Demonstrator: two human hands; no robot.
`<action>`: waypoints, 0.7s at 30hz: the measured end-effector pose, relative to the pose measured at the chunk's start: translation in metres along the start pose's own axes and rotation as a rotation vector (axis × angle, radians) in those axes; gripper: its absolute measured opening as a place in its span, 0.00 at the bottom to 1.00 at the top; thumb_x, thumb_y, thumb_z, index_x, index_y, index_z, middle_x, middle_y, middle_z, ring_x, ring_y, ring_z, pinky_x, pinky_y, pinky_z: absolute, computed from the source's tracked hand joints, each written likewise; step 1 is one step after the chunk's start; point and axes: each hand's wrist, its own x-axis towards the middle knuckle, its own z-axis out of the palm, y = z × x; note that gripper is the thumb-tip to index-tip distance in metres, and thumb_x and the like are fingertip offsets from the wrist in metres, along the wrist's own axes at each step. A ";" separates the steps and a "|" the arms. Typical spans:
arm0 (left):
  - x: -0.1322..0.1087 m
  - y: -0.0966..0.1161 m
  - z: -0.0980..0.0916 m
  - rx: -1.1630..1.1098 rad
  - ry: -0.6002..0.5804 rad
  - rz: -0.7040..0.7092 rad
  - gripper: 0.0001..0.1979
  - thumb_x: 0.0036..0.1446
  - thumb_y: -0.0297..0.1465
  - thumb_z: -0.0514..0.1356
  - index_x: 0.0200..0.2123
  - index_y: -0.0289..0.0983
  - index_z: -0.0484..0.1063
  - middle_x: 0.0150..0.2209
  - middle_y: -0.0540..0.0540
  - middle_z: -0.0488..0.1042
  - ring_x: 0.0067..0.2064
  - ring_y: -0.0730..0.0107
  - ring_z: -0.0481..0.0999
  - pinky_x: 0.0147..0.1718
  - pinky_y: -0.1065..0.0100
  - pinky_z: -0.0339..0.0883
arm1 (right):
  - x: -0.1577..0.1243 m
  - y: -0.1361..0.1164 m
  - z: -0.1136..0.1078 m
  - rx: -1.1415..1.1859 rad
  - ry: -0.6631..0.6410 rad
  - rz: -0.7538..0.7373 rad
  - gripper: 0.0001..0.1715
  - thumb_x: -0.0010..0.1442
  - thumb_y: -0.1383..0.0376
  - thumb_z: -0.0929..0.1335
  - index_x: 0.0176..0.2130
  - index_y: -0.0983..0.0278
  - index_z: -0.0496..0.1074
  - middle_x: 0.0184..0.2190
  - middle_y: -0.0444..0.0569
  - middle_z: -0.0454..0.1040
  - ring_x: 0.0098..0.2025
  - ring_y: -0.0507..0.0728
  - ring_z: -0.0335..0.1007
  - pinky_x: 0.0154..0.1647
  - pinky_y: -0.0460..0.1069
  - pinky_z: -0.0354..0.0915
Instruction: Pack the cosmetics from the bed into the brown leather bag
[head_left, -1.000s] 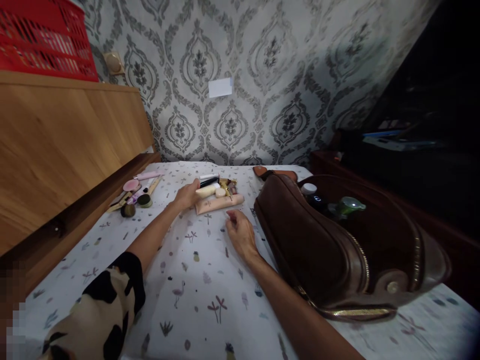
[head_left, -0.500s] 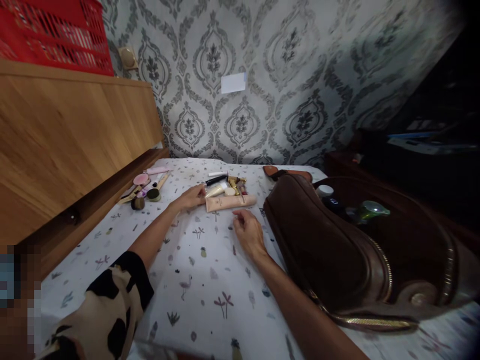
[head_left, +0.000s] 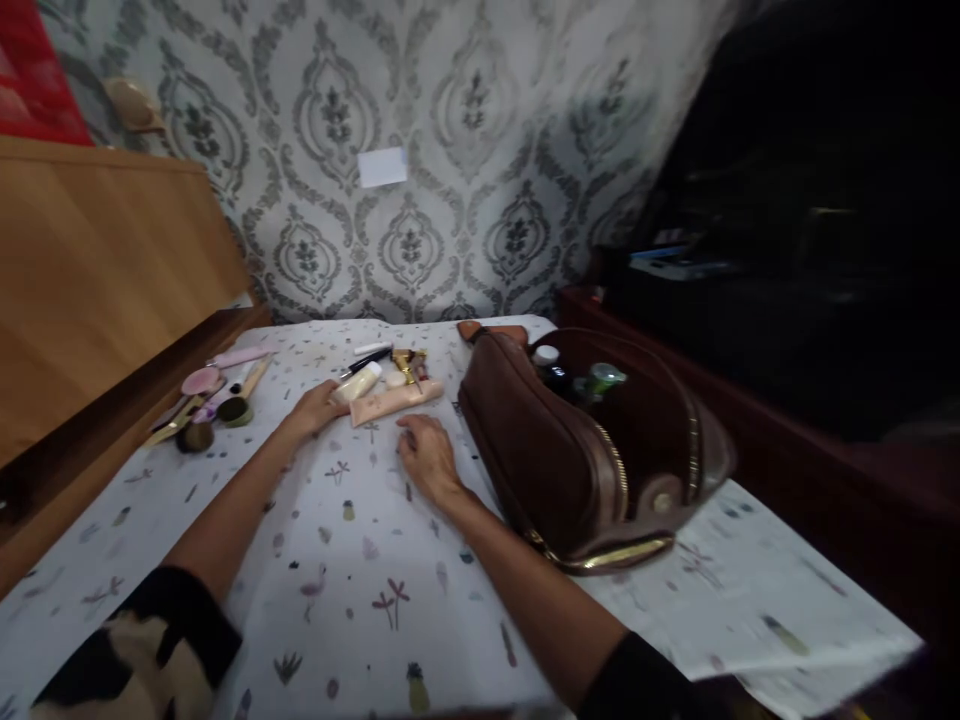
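My left hand (head_left: 316, 408) lies on the patterned cloth with its fingers stretched out, touching the left ends of a cream tube with a white cap (head_left: 358, 384) and a long pink tube (head_left: 396, 401). Some of its fingertips are hidden. My right hand (head_left: 429, 455) rests just below the pink tube, apart from it, fingers loosely bent and nothing visible in them. Behind the tubes lie a black pen-like stick (head_left: 367, 361), a white stick (head_left: 373, 348), a small round cream-coloured item (head_left: 395, 379) and several gold-coloured cosmetics (head_left: 409, 362).
An unzipped brown leather bag (head_left: 536, 450) stands right of my hands, with a white-capped bottle (head_left: 547, 356) and a green container (head_left: 604, 378) inside. Brushes, a pink compact (head_left: 201, 381) and a dark round pot (head_left: 235, 411) lie at left, near a wooden panel (head_left: 112, 260).
The view has turned to the right, so everything sits further left in the picture. Both hands keep nearly the same places beside the tubes.
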 end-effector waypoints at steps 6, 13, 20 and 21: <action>-0.017 0.000 0.003 -0.209 0.087 0.002 0.22 0.43 0.53 0.61 0.30 0.41 0.70 0.24 0.50 0.73 0.30 0.62 0.72 0.29 0.65 0.64 | -0.004 -0.009 -0.004 -0.009 0.005 0.048 0.17 0.60 0.72 0.66 0.48 0.64 0.77 0.47 0.54 0.79 0.53 0.62 0.70 0.57 0.55 0.64; -0.023 0.008 -0.001 -0.320 0.208 -0.040 0.23 0.53 0.55 0.53 0.29 0.41 0.66 0.24 0.50 0.71 0.28 0.67 0.71 0.32 0.63 0.70 | -0.004 -0.010 -0.006 0.012 -0.008 0.059 0.18 0.61 0.72 0.65 0.49 0.65 0.77 0.49 0.54 0.78 0.55 0.62 0.69 0.58 0.56 0.63; -0.037 0.014 -0.011 -0.116 0.262 0.008 0.14 0.58 0.41 0.50 0.29 0.39 0.67 0.26 0.49 0.74 0.31 0.67 0.73 0.34 0.67 0.68 | -0.001 -0.005 -0.002 0.027 -0.005 0.001 0.19 0.60 0.73 0.65 0.49 0.65 0.76 0.48 0.56 0.78 0.53 0.63 0.69 0.57 0.57 0.63; -0.041 0.014 -0.014 -0.076 0.280 0.023 0.13 0.59 0.41 0.50 0.30 0.39 0.67 0.27 0.49 0.74 0.32 0.66 0.73 0.35 0.67 0.67 | -0.001 -0.004 -0.002 0.026 -0.007 -0.010 0.19 0.60 0.74 0.65 0.49 0.65 0.76 0.48 0.56 0.78 0.53 0.63 0.69 0.57 0.57 0.63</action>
